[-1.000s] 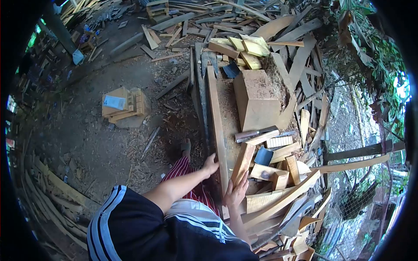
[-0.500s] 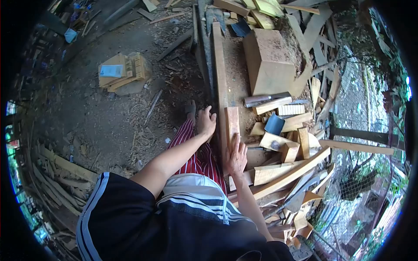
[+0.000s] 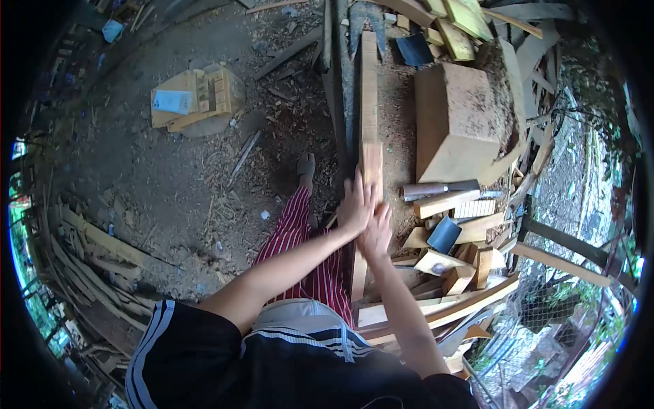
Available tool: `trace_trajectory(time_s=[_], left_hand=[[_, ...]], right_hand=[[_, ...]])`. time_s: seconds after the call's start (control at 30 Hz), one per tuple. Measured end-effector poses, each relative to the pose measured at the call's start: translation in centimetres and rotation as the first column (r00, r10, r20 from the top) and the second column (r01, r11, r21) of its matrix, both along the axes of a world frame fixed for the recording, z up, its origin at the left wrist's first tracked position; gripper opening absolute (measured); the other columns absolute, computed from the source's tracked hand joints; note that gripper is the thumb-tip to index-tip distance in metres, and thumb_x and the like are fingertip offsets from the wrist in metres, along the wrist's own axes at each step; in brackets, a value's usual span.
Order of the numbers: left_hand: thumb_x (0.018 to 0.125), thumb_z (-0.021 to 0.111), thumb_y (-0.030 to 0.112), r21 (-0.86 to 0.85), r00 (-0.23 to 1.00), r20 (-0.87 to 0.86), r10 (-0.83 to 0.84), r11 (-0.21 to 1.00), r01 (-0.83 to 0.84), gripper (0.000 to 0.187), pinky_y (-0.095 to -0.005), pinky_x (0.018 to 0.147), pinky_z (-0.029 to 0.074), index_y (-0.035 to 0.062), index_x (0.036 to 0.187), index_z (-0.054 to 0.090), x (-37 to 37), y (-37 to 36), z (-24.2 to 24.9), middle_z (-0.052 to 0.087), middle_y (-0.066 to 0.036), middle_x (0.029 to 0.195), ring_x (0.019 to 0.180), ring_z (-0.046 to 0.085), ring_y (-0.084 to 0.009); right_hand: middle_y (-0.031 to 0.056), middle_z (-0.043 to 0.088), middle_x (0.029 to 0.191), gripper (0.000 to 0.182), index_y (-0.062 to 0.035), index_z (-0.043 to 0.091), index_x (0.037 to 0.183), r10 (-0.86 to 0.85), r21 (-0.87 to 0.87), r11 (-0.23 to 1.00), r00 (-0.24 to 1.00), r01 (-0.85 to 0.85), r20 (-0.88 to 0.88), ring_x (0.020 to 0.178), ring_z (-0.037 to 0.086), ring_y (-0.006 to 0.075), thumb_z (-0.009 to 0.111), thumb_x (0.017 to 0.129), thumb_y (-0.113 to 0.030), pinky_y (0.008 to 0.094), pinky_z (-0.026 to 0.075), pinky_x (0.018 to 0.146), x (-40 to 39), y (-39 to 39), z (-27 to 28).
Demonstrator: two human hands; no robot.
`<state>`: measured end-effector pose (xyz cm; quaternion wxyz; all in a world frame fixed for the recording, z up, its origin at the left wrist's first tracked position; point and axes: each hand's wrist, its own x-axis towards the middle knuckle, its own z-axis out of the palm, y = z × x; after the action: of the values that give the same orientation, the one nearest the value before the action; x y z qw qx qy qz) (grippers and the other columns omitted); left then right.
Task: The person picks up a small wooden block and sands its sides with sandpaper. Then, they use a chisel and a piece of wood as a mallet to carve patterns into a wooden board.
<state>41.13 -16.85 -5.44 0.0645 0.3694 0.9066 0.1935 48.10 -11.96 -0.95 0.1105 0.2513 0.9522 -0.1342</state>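
Note:
My left hand (image 3: 357, 207) and my right hand (image 3: 376, 232) are together at the near end of a wooden block (image 3: 371, 163), fingers closed around it. The block has a smooth, pale reddish-brown top and is in line with a long wooden strip (image 3: 368, 88), apparently resting on it. That strip lies lengthwise along the bench, its far end near a dark notched piece (image 3: 366, 15). My hands hide the block's near end, and its underside is out of sight.
Right of my hands lie a dark-bladed tool with a wooden handle (image 3: 426, 191), a curved dark piece (image 3: 444, 234) and several offcuts. A large wooden block (image 3: 449, 123) stands beyond. Left on the littered ground is a wooden stool-like piece (image 3: 218, 102) bearing a pale blue item.
My left hand has come from beside the bench onto the block. The block, held by my right hand, has gone from beside the strip into line with it. The view has shifted.

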Motion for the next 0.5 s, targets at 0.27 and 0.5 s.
trace_trajectory(time_s=[0.27, 0.5], left_hand=[[0.093, 0.04, 0.05, 0.22, 0.947, 0.149, 0.284, 0.924, -0.312, 0.06, -0.0541, 0.076, 0.05, 0.0117, 0.138, 0.032, -27.2, 12.7, -6.0, 0.053, -0.023, 0.12, 0.093, 0.061, -0.0444], [0.094, 0.029, 0.05, 0.099, 0.785, 0.559, 0.267, 0.919, -0.382, 0.065, -0.0483, 0.099, 0.04, 0.0082, 0.143, 0.024, -34.1, 14.0, 3.6, 0.048, -0.025, 0.132, 0.118, 0.049, -0.0427]], right_hand=[[0.0215, 0.039, 0.126, 0.057, -0.0111, 0.032, 0.138, -0.04, -0.03, 0.999, 0.994, 0.037, -0.102, 0.114, 0.047, 0.0384, 0.052, 0.088, -0.028, 0.0454, 0.054, 0.081, -25.4, 9.6, 0.8], [0.0246, 0.037, 0.128, 0.08, -0.0193, 0.003, 0.15, 0.054, 0.014, 0.999, 0.988, -0.053, -0.145, 0.113, 0.046, 0.0471, 0.05, 0.087, -0.033, 0.0513, 0.045, 0.092, -32.3, 14.7, -2.1]])
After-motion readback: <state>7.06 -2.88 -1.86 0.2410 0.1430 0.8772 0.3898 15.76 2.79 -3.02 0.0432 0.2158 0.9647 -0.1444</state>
